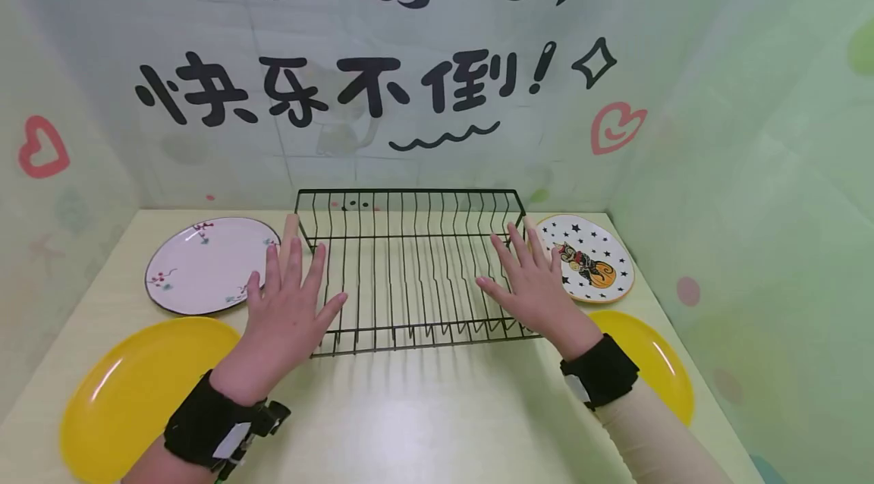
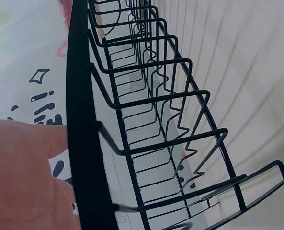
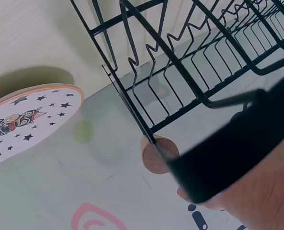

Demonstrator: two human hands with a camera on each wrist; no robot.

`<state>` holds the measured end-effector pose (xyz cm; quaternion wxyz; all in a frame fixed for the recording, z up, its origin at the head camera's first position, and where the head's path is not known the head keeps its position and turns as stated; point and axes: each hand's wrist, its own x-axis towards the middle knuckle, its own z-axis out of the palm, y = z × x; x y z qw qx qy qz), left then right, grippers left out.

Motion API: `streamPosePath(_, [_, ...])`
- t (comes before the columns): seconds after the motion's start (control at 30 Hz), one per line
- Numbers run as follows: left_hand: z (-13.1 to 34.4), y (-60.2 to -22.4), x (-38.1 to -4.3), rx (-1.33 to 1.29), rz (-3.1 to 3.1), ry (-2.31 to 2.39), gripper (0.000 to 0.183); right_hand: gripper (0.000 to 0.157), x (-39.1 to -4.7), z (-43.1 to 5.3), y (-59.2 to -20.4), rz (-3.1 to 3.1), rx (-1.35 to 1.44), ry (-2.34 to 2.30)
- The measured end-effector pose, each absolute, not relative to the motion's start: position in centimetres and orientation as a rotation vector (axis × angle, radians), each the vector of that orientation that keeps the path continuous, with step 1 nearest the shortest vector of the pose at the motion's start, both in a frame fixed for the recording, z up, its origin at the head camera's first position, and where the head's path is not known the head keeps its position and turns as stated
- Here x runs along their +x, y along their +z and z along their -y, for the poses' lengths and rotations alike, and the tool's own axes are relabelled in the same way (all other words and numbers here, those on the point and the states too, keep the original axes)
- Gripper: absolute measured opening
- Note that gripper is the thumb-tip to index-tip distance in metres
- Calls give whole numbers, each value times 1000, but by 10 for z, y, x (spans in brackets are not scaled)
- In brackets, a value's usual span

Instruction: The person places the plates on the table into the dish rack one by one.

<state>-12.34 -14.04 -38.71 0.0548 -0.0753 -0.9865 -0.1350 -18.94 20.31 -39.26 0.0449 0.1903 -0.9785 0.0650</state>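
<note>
A black wire dish rack with wooden end handles lies on the table between both hands. Over its left end is my left hand, palm down with the fingers straight and spread. My right hand spreads its fingers in the same way over the right end. Neither hand holds anything, and whether they touch the wires cannot be told. The left wrist view shows the rack's wires beside part of the palm. A round wooden handle end shows near the right hand in the right wrist view.
To the left lie a white oval plate with small flowers and a yellow plate. On the right are a white plate with stars and a cartoon figure and another yellow plate. A printed curtain hangs behind the table.
</note>
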Motion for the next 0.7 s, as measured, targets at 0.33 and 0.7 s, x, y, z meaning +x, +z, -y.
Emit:
streamPosePath(0.33, [142, -388, -124, -216, 2983, -423, 75, 83, -189, -204, -394, 3004, 579, 185])
streamPosePath(0.7, [162, -389, -136, -194, 2942, -532, 84, 81, -188, -210, -392, 2995, 568, 204])
